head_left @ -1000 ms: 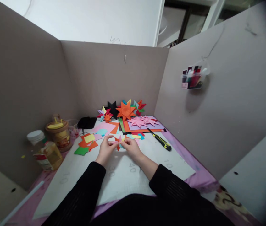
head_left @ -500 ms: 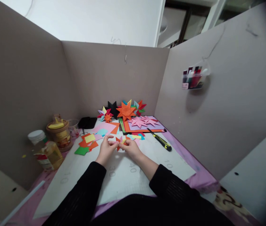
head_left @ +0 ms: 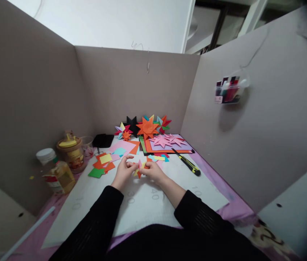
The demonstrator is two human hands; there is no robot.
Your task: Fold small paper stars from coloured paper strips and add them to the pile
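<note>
Between my fingertips, just above the white sheet, is a small folded paper star with pink, yellow and orange points. My left hand pinches its left side between thumb and fingers. From the right, my right hand grips the other edge, and the fingers partly cover the star. Loose paper squares in orange, yellow and green lie to the left of my left hand. Small blue and yellow paper pieces lie just beyond my right hand.
Finished paper stars lean on the back panel. Pink stars lie on stacked coloured sheets. A utility knife rests at right. A glue bottle, a lidded jar and a black phone-like object stand or lie left. A plastic tub hangs on the right panel.
The star has turned between my fingers: a pink point now faces up and an orange one down. Both hands keep their pinch. The whole view has shifted slightly.
</note>
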